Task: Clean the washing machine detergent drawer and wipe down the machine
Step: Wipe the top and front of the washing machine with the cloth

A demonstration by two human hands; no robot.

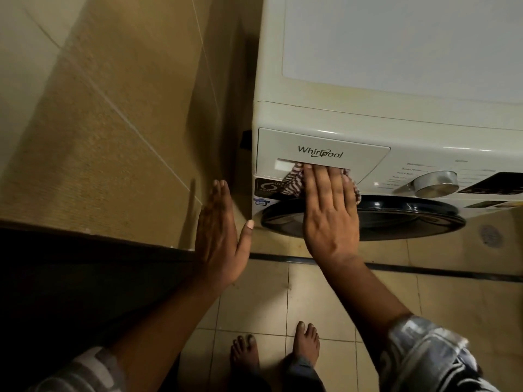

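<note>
Washing machine [396, 117]: cream plastic shell, glossy, rounded corners, flat paler top panel. It is a front loader whose front faces the person.

Detergent drawer [283, 148]: top left of the front panel, smooth cream face with Whirlpool lettering. It is a wide, low rectangle with a curved right edge. Long axis runs left-right along the panel, and the face points out toward the person. It sits flush and closed. The handle recess is a horizontal slot along its lower part.

Cloth [294, 179]: soft, bunched, dark-and-white stripes, sitting on the handle slot and hanging just over the black sticker [267, 188] below.

Right hand [331, 210]: flat, fingers straight and together, pressing the cloth against the drawer slot with no curl around it. The hand covers most of the cloth and the right part of the slot.

Left hand [218, 236]: relaxed flat, fingers straight, holding nothing. It is just beside the machine's left front corner. The thumb tip is near that edge; can't tell if it touches.

Nearby:
- Chrome dial [435, 183] right of the drawer, with a dark display [495, 183] beyond it.
- Round door [410, 219] with a dark glossy rim, below the panel and partly behind the right hand.
- Beige tiled wall [99, 123] to the left.
- Tan tiled floor [325, 292] with a dark strip across it.
- Bare feet [307, 340] on the tiles.
</note>
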